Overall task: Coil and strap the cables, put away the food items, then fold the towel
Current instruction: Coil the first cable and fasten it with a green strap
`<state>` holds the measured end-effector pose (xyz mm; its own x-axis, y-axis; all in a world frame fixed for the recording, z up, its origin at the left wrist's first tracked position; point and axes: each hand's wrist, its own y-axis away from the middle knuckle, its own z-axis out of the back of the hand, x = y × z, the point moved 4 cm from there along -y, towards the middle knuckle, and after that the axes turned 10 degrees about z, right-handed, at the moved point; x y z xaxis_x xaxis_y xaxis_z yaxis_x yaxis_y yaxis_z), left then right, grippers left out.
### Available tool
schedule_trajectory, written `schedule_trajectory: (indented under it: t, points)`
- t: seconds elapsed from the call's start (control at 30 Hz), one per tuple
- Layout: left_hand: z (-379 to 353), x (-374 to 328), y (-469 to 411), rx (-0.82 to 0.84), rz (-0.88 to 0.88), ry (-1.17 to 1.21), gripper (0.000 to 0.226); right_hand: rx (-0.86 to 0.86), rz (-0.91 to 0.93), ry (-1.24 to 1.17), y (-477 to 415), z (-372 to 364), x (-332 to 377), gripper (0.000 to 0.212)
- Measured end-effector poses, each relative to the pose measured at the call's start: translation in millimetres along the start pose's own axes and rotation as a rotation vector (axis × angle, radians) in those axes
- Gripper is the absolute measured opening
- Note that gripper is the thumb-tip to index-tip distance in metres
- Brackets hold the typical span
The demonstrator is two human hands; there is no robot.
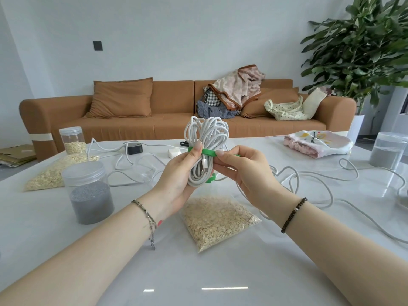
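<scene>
While the coiled white cable is gripped at frame centre by the left hand, the green strap around it is pinched by the right hand.

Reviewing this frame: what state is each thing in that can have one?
Cable bundle: coiled, gripped by left hand.
Green strap: wrapped round the bundle, end pinched by right hand.
Other cable: uncoiled, sprawled on the table.
Grey-grain jar: upright, lid on.
Towel: crumpled, not folded.
Oat bag: lying flat on the table.
</scene>
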<state>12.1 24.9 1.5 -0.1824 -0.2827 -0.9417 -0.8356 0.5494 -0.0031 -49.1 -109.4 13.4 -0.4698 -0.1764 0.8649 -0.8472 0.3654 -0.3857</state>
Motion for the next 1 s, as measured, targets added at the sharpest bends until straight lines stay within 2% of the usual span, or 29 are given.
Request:
schedule_trajectory:
  t: [0.33, 0.6, 0.83, 1.0]
  points:
    - [-3.0, 1.0, 0.6, 0.011, 0.007, 0.029, 0.056, -0.002, -0.018, -0.064, 1.5, -1.6, -1.5, 0.028]
    - [-6.3, 0.7, 1.5, 0.065, 0.06, 0.011, 0.052, -0.001, 0.033, -0.047, 0.7, -0.3, 1.3, 0.023]
    - [-6.6, 4.0, 3.6, 0.023, -0.047, -0.154, 0.042, -0.001, 0.046, 0.031, 1.6, -1.3, -4.6, 0.024]
    - [-1.8, 3.9, 3.2, -0.04, -0.105, -0.18, 0.039, -0.008, 0.067, 0.039, 4.6, -3.3, -3.1, 0.018]
